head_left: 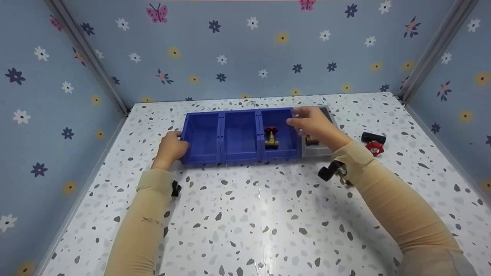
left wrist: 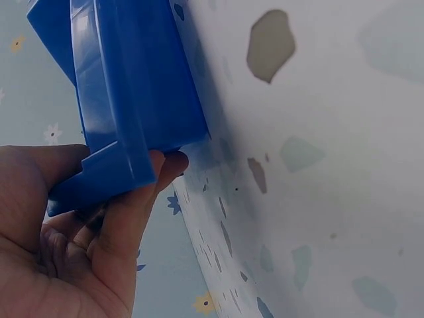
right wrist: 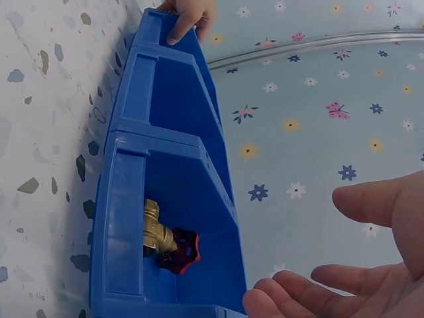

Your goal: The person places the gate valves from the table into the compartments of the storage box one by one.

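Observation:
Three blue bins [head_left: 241, 134] stand joined in a row. My left hand [head_left: 169, 150] grips the outer wall of the leftmost bin, thumb on one side and fingers on the other, as the left wrist view shows. A brass valve with a red handwheel [head_left: 271, 138] lies in the rightmost blue bin. Over that bin's right edge is my right hand [head_left: 312, 124], with spread fingers and nothing held. In the right wrist view its fingertips are close to the bin's rim; whether they touch cannot be told. A grey bin [head_left: 320, 151] beside it is partly hidden by this hand and contains a brass piece [head_left: 311, 140].
To the right on the speckled table [head_left: 238, 226] lies a black fitting with a red handwheel [head_left: 374, 147]. A black-ended brass fitting [head_left: 329, 172] is partly behind the right sleeve. Another black piece [head_left: 176, 188] shows beside the left sleeve. Patterned walls [head_left: 245, 53] enclose the table.

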The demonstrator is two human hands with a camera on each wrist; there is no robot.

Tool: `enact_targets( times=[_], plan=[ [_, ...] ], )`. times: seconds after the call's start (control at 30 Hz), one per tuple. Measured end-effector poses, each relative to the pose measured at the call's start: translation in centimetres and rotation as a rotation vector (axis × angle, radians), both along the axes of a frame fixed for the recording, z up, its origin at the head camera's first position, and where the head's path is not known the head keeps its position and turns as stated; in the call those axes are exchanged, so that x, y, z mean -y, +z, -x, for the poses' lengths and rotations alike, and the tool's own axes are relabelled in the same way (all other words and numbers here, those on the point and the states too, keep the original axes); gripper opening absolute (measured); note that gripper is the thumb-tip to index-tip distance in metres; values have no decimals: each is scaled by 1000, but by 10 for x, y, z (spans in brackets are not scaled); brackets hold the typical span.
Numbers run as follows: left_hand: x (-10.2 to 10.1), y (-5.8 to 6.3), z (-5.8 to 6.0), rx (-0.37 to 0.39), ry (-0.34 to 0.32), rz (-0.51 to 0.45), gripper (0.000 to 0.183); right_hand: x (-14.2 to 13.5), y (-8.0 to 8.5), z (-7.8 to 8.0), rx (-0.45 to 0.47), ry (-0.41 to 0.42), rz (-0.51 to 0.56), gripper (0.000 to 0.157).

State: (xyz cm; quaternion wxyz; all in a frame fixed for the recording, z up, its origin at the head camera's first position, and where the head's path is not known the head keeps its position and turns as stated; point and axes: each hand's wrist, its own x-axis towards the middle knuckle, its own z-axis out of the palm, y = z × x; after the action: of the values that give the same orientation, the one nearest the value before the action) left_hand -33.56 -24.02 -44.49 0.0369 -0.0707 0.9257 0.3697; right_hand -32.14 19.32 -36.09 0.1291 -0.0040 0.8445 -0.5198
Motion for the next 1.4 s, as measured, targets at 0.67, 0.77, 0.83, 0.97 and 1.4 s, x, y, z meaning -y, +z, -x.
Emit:
enact_targets(
  times=[0.67, 0.77, 0.83, 0.97, 1.4],
  plan=[
    [0, 1, -3, 2, 2, -3, 62, -21, 5, -8, -45, 15, -38, 64],
    [-1, 1, -3, 4, -1, -7, 63, -24, 7, -10, -50, 19, -47, 67],
    [0, 1, -4, 6, -1, -6, 63, -26, 8, -11, -44, 20, -44, 69],
    [0, 2, -3, 2, -6, -6, 63, -31, 10, -13, -43, 16, -64, 69],
    [-1, 3, -4, 1, -6, -11, 61, -53, 11, -15, -57, 66, -137, 71]
  ],
)
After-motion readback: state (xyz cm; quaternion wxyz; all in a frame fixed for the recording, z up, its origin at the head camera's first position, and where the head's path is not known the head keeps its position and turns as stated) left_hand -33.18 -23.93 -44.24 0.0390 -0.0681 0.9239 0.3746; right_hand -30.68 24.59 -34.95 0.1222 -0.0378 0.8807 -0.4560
